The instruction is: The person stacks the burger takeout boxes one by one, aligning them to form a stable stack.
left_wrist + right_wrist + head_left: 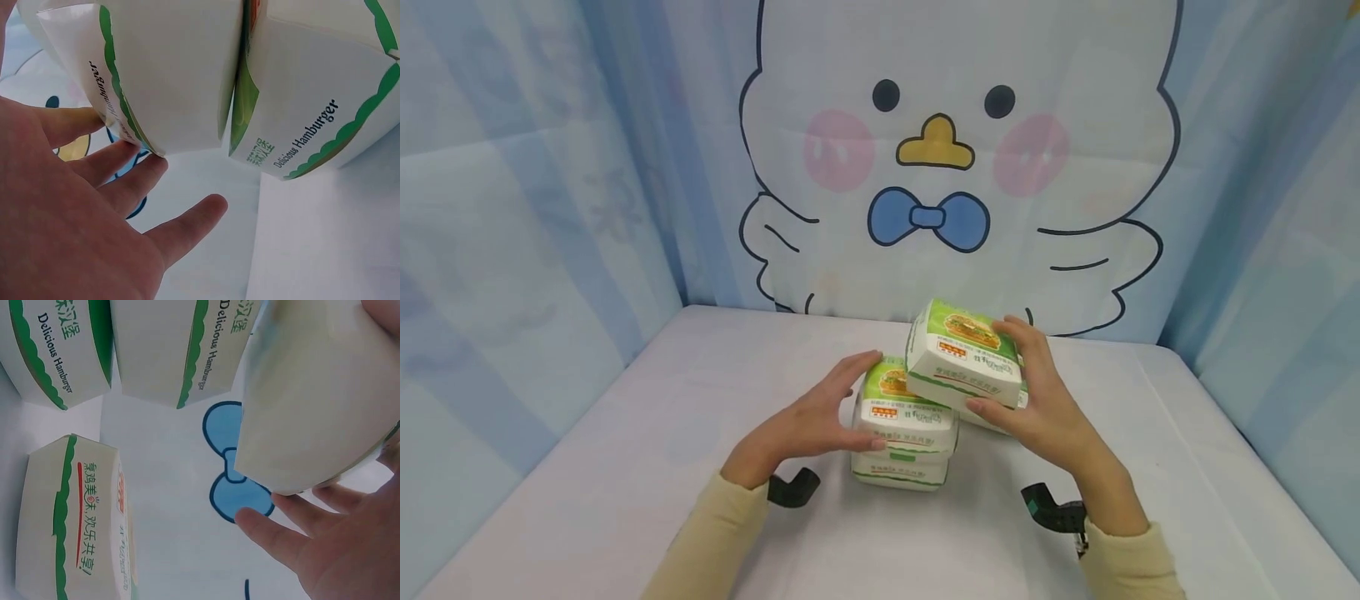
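My left hand [812, 421] holds a white and green hamburger box [906, 425], thumb on its near face and fingers at its far left side. Directly below it a second hamburger box [898, 473] stands on the table. With thumb and fingers at its right side, my right hand [1048, 408] holds another hamburger box [966, 358], tilted and raised above the table. Partly hidden behind that one, one more hamburger box [69, 519] stands to the right of the stack. In the left wrist view the left fingertips [153, 164] touch the held box's edge.
A white cloth covers the table [820, 542]. Behind it hangs a curtain [925, 275] with a cartoon chick, and blue curtains [512, 250] close off both sides. Dark wrist mounts [793, 487] stick out beside both wrists.
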Action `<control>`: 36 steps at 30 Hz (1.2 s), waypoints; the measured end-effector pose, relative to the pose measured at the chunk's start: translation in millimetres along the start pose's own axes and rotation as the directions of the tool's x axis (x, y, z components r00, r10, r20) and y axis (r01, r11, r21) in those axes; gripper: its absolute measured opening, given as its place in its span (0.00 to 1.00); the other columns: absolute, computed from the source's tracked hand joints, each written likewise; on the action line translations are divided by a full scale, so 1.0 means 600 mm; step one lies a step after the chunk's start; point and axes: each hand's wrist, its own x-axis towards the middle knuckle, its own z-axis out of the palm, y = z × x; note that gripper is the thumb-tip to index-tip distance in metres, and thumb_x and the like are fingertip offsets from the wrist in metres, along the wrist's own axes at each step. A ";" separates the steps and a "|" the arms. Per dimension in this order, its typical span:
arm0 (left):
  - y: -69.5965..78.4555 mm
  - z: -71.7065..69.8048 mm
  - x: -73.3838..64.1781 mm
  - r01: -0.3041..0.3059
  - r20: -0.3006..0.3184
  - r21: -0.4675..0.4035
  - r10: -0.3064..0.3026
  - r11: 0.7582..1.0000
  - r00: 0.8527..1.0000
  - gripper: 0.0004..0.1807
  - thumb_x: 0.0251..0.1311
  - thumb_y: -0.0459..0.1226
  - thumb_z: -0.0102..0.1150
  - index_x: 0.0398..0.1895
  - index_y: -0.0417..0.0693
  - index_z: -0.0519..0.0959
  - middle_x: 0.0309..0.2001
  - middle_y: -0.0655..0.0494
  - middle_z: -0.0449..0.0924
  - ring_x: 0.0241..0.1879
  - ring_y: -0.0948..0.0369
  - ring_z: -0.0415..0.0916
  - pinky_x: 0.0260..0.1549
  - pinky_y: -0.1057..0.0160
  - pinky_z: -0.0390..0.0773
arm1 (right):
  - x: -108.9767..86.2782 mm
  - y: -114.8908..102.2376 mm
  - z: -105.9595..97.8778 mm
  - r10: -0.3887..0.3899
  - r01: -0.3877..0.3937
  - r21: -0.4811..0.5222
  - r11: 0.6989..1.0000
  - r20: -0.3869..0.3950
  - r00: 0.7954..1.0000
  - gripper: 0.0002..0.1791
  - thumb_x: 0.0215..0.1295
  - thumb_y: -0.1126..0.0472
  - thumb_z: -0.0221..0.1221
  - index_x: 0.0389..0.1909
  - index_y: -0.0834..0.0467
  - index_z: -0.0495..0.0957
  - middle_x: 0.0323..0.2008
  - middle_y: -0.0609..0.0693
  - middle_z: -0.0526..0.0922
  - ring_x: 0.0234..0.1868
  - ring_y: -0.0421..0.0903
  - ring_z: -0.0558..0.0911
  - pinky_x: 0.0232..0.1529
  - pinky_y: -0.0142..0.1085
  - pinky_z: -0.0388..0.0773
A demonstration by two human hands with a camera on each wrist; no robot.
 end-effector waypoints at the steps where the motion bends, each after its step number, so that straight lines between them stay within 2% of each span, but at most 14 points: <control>1: 0.000 0.000 0.000 -0.003 -0.001 -0.005 0.003 1.000 1.000 0.57 0.50 0.53 0.74 0.79 0.66 0.47 0.79 0.61 0.44 0.76 0.51 0.51 0.70 0.38 0.62 | 0.000 -0.002 0.003 0.001 -0.001 0.002 1.000 0.007 1.000 0.52 0.57 0.57 0.71 0.76 0.46 0.49 0.77 0.50 0.44 0.64 0.57 0.67 0.55 0.46 0.78; 4: -0.001 0.000 -0.001 -0.004 -0.010 -0.013 0.004 1.000 1.000 0.55 0.52 0.52 0.72 0.79 0.64 0.48 0.79 0.61 0.46 0.76 0.50 0.52 0.70 0.40 0.63 | 0.002 -0.006 0.012 -0.001 0.001 0.020 1.000 0.019 1.000 0.53 0.56 0.56 0.72 0.76 0.45 0.48 0.78 0.48 0.42 0.61 0.57 0.71 0.51 0.35 0.80; 6: -0.002 0.000 0.000 -0.013 -0.019 -0.014 0.013 1.000 1.000 0.54 0.53 0.52 0.71 0.79 0.63 0.48 0.78 0.60 0.47 0.76 0.50 0.53 0.70 0.40 0.63 | 0.002 -0.009 0.019 -0.007 0.006 0.049 0.999 0.021 1.000 0.53 0.55 0.57 0.73 0.75 0.46 0.48 0.78 0.47 0.41 0.62 0.59 0.72 0.50 0.34 0.81; 10: -0.005 0.000 0.002 -0.035 -0.030 -0.014 0.035 0.999 0.999 0.54 0.53 0.52 0.72 0.79 0.64 0.48 0.77 0.62 0.51 0.75 0.55 0.54 0.71 0.42 0.63 | 0.003 -0.015 0.033 -0.015 0.013 0.083 0.996 0.025 1.000 0.52 0.54 0.56 0.74 0.73 0.48 0.48 0.79 0.47 0.40 0.68 0.63 0.69 0.53 0.44 0.82; 14: -0.008 0.001 0.005 -0.065 -0.036 -0.018 0.064 0.998 0.997 0.55 0.52 0.51 0.73 0.79 0.63 0.48 0.76 0.62 0.53 0.74 0.59 0.54 0.70 0.43 0.63 | 0.002 -0.020 0.040 -0.025 0.022 0.074 0.997 0.043 0.999 0.50 0.56 0.55 0.72 0.73 0.44 0.49 0.79 0.50 0.41 0.70 0.65 0.65 0.54 0.54 0.81; 18: -0.009 0.002 0.007 -0.059 -0.034 -0.033 0.058 0.998 0.998 0.55 0.51 0.50 0.74 0.78 0.62 0.50 0.74 0.62 0.57 0.74 0.59 0.55 0.70 0.41 0.63 | 0.001 -0.021 0.041 -0.033 0.031 0.036 0.999 0.050 0.998 0.45 0.61 0.55 0.66 0.74 0.40 0.50 0.79 0.52 0.44 0.75 0.64 0.56 0.59 0.69 0.70; 21: -0.009 0.002 0.008 -0.045 -0.028 -0.064 0.043 0.997 0.999 0.54 0.51 0.49 0.75 0.77 0.63 0.51 0.71 0.63 0.62 0.73 0.59 0.57 0.71 0.40 0.62 | 0.001 -0.020 0.042 -0.032 0.031 0.011 0.999 0.061 0.998 0.43 0.63 0.53 0.62 0.75 0.38 0.51 0.79 0.52 0.47 0.77 0.62 0.52 0.62 0.75 0.61; 28: -0.011 0.002 0.010 -0.056 -0.012 -0.129 0.055 0.990 0.998 0.54 0.49 0.47 0.76 0.76 0.65 0.51 0.67 0.65 0.69 0.72 0.58 0.60 0.71 0.36 0.59 | 0.000 -0.018 0.045 -0.035 0.033 0.019 0.999 0.088 0.996 0.43 0.65 0.53 0.61 0.76 0.35 0.49 0.79 0.51 0.47 0.75 0.62 0.55 0.61 0.75 0.61; 36: -0.011 0.002 0.010 -0.072 -0.034 -0.086 0.070 0.994 0.997 0.59 0.48 0.50 0.77 0.78 0.67 0.47 0.72 0.66 0.61 0.75 0.60 0.53 0.71 0.39 0.60 | 0.000 -0.011 0.037 -0.056 0.045 0.089 0.995 0.122 0.991 0.43 0.67 0.55 0.59 0.77 0.36 0.46 0.79 0.50 0.46 0.70 0.65 0.61 0.54 0.66 0.75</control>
